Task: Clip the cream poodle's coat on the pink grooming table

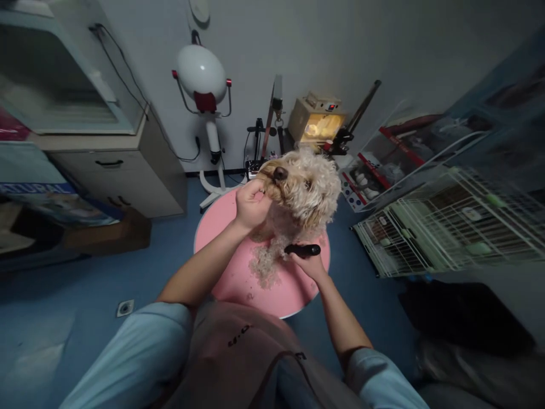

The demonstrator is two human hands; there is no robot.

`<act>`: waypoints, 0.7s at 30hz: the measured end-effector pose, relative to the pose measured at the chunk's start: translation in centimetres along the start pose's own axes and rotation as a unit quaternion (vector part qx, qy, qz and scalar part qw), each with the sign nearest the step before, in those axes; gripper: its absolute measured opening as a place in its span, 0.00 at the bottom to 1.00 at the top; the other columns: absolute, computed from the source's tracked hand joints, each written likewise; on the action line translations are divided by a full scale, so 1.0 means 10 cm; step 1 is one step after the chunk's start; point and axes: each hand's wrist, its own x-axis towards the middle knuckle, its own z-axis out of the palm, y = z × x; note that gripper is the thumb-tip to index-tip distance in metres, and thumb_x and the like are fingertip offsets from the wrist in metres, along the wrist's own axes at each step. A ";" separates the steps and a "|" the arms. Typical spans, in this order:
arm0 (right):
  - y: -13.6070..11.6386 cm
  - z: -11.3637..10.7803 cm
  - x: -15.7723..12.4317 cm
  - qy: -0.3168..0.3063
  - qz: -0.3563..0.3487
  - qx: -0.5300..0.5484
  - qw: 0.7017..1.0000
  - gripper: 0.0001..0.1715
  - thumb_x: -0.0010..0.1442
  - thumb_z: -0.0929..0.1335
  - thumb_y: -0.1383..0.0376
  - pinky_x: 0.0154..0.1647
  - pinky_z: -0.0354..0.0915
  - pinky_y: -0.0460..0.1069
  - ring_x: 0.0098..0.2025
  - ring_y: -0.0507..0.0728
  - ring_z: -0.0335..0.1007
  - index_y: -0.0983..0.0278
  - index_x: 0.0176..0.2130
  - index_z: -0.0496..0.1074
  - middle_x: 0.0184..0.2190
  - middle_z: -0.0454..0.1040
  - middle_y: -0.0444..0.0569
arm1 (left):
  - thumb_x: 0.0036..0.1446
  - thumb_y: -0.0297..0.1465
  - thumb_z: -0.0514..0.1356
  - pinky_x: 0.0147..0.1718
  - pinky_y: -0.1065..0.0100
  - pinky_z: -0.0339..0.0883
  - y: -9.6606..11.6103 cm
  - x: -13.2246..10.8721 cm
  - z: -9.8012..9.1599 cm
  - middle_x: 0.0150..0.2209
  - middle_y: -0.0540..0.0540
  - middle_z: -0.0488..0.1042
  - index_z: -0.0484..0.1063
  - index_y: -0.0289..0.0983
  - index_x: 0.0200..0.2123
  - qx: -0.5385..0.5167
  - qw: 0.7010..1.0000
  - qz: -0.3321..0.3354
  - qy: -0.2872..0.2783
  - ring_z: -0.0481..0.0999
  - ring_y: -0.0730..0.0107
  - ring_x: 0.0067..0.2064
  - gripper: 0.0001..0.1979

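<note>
A small curly cream dog (309, 190) sits on a round pink table (232, 272) in front of me, its head raised. My left hand (252, 203) is closed around the dog's muzzle, holding it up. My right hand (310, 262) grips a black grooming tool (303, 249) held level against the dog's chest. Cut tufts of fur (264, 267) lie on the table under the dog.
A white stand dryer (203, 79) and a grooming arm (272, 116) stand behind the table by the wall. White wire cages (451, 227) fill the right side. A cabinet with drawers (114, 165) is at the left. The floor (85, 278) is blue.
</note>
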 end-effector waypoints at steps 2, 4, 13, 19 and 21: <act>-0.03 -0.11 0.04 0.056 -0.025 0.027 0.998 0.18 0.49 0.74 0.57 0.46 0.72 0.59 0.42 0.61 0.76 0.60 0.38 0.67 0.38 0.78 0.52 | 0.58 0.38 0.62 0.29 0.72 0.61 0.02 -0.01 0.00 0.22 0.52 0.68 0.66 0.36 0.21 0.010 1.000 -0.005 0.007 0.66 0.76 0.26 0.17; -0.09 -0.24 0.21 0.134 -0.064 0.046 0.988 0.19 0.51 0.73 0.59 0.51 0.70 0.60 0.45 0.60 0.75 0.59 0.41 0.65 0.41 0.77 0.50 | 0.58 0.41 0.62 0.29 0.72 0.62 0.03 -0.03 0.00 0.22 0.51 0.68 0.65 0.36 0.20 0.022 1.000 -0.014 0.017 0.66 0.76 0.26 0.19; 0.33 -0.11 0.24 0.015 -0.040 0.034 0.999 0.17 0.48 0.73 0.59 0.40 0.74 0.58 0.37 0.60 0.76 0.61 0.37 0.69 0.36 0.77 0.51 | 0.57 0.41 0.62 0.26 0.73 0.60 0.07 -0.09 -0.01 0.20 0.52 0.63 0.62 0.36 0.19 0.050 0.998 -0.025 0.040 0.61 0.78 0.23 0.21; 0.19 -0.18 0.25 0.131 -0.072 0.059 0.987 0.18 0.51 0.72 0.60 0.56 0.68 0.62 0.48 0.61 0.75 0.59 0.41 0.66 0.43 0.77 0.51 | 0.56 0.46 0.62 0.28 0.72 0.60 0.06 -0.11 -0.03 0.20 0.52 0.62 0.62 0.36 0.19 0.052 0.998 -0.030 0.034 0.62 0.77 0.24 0.24; 0.18 -0.12 0.31 0.134 -0.068 0.048 0.987 0.18 0.51 0.73 0.60 0.56 0.67 0.62 0.48 0.60 0.75 0.58 0.41 0.67 0.43 0.77 0.51 | 0.56 0.46 0.62 0.28 0.72 0.60 0.07 -0.10 -0.02 0.20 0.52 0.62 0.61 0.36 0.19 0.049 0.998 -0.021 0.035 0.62 0.77 0.25 0.24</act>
